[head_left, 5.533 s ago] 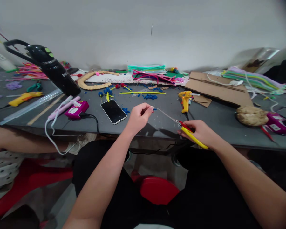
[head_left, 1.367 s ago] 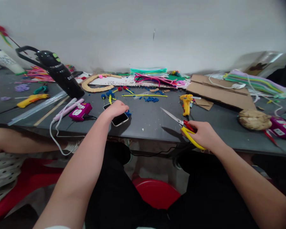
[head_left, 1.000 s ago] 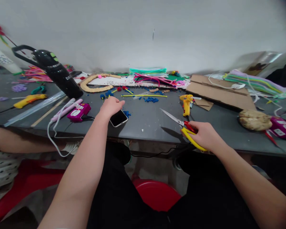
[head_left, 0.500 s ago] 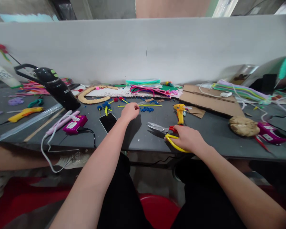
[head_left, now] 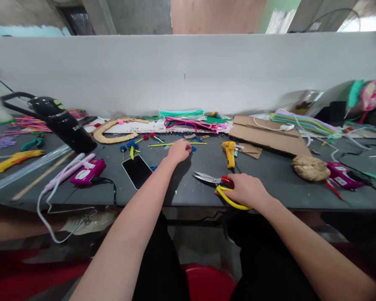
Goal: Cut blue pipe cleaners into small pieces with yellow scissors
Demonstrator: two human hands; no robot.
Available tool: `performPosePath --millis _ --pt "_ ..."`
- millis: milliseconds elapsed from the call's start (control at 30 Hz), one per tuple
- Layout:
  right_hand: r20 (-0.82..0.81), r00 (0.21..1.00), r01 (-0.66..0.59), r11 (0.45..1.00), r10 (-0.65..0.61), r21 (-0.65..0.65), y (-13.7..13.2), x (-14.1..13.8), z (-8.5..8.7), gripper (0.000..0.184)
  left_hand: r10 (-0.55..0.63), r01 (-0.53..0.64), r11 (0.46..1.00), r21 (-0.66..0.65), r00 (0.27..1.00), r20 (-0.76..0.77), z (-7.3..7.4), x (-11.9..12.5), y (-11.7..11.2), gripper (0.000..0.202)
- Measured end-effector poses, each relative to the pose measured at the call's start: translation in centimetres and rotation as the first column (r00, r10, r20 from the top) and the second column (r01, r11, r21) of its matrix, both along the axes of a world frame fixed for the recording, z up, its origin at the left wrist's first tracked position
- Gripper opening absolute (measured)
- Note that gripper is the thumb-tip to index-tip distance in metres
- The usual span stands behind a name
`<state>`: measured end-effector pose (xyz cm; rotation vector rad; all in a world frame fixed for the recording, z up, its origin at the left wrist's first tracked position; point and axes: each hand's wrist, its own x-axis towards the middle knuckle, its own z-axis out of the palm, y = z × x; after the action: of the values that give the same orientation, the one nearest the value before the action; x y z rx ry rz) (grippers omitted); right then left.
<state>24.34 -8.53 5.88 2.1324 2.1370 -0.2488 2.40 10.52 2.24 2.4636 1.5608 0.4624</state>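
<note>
My left hand (head_left: 179, 152) reaches across the grey table, its fingers curled together over small blue fuzzy pieces (head_left: 193, 149). The fingertips are partly hidden, so what they hold, if anything, does not show. A thin yellow pipe cleaner (head_left: 156, 145) lies just behind this hand. Closed around the red and yellow handles of a pair of scissors (head_left: 207, 178), my right hand (head_left: 246, 190) rests near the table's front edge. The scissor blades point left, nearly together. A yellow glue gun (head_left: 229, 154) stands behind the right hand.
Left of my arm lie a phone (head_left: 137, 170), blue and yellow pipe-cleaner shapes (head_left: 132, 147), a purple-pink device (head_left: 87, 172) with cables and a black bottle (head_left: 70, 125). Cardboard (head_left: 269, 136) and pipe-cleaner bundles (head_left: 181, 113) line the back. Right is a tan lump (head_left: 311, 168).
My left hand has moved right, over the blue pieces that showed beside it before. My right hand keeps its hold on the scissors. The whole view has shifted slightly.
</note>
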Motion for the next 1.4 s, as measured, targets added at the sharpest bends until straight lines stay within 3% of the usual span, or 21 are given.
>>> performPosePath --millis 333,500,667,933,1133,1267,1400 --pt "-0.043 0.999 0.013 1.000 -0.013 -0.018 -0.5 0.4 -0.1 0.055 0.056 -0.057 0.998 -0.011 0.995 -0.084 -0.8 1.3 -0.3 0.019" --pt "-0.063 0.997 -0.044 0.999 0.043 -0.007 -0.9 0.6 0.0 0.063 0.062 -0.061 0.998 0.006 0.996 -0.071 -0.8 1.4 -0.4 0.019" --pt "-0.016 0.994 -0.108 0.994 0.109 0.024 -1.4 1.0 -0.1 0.068 0.008 -0.014 0.997 0.077 0.996 0.087 0.3 1.0 -1.2 0.016" --pt "0.068 0.993 -0.094 0.996 0.094 -0.011 -4.3 1.0 -0.2 0.068 -0.096 0.037 0.991 0.128 0.865 0.492 2.3 -2.1 -6.1 0.015" --pt "0.092 0.992 -0.078 0.994 0.085 -0.078 -8.4 -0.3 -1.1 0.075 -0.078 0.031 0.994 0.104 0.871 0.485 3.0 -5.8 -10.1 0.018" --pt "-0.061 0.992 -0.115 0.987 0.109 -0.114 -8.8 0.5 -1.4 0.060 -0.015 0.048 0.998 -0.047 0.842 0.540 2.5 -6.9 -12.5 0.020" --pt "-0.317 0.947 -0.089 0.988 0.045 -0.129 -8.1 1.7 -1.7 0.043 0.064 0.115 0.967 -0.226 0.752 0.656 1.9 -6.8 -14.5 0.023"
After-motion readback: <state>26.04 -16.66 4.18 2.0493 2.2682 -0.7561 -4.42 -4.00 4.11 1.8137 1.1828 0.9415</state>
